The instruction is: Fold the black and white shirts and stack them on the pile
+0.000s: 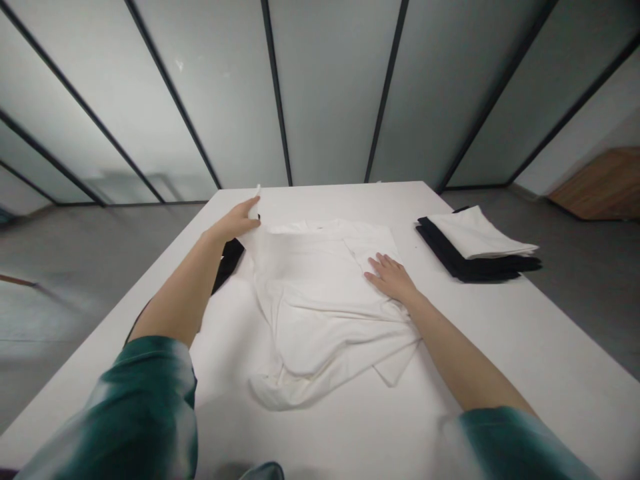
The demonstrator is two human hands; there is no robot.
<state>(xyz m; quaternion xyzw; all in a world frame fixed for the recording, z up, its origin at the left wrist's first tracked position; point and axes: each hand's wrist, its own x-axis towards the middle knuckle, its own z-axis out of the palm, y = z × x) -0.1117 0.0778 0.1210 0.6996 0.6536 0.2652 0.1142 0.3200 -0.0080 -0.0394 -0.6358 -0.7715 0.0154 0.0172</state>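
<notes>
"Holding what, the left hand [233,223]?"

"A raised corner of the white garment [320,300] is pinched between thumb and fingers, with the garment lying mid-table on the white table [550,347]."

"And the right hand [393,279]?"

"It is spread open and pressed flat on the garment; nothing is gripped. A black garment [227,263] is seen tucked beneath the left side, while folded white cloth [475,232] is stacked on folded black cloth [465,260] near the right edge."

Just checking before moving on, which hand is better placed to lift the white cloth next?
Probably the left hand: it is at the raised edge of the white cloth, while the right hand lies flat on top.
</notes>
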